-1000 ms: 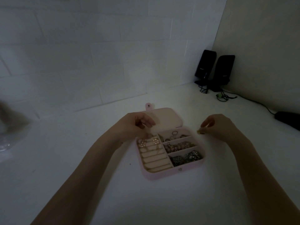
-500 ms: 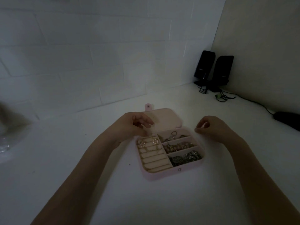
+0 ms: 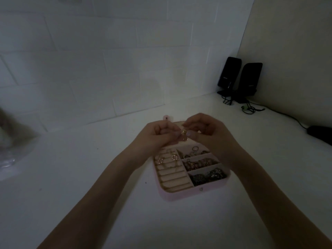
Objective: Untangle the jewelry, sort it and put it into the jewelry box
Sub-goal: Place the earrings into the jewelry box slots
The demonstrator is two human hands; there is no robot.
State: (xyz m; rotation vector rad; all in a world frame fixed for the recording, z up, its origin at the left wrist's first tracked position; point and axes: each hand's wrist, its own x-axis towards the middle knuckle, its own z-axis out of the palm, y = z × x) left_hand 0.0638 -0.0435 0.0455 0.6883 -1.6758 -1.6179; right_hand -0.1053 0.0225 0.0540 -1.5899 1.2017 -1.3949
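We pinch a tiny gold piece between both hands, left hand and right hand, above the box; light, slippery, likely fragile, so fingertip grip only.

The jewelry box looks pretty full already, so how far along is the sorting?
Mostly done, it seems. The pink jewelry box lies open: earrings sit on its ring rolls, rings, pinkish beads and dark chains fill its three compartments. In hand: the left hand and right hand both pinch a small gold piece above the box. That piece is not yet placed; I see no other loose jewelry on the table.
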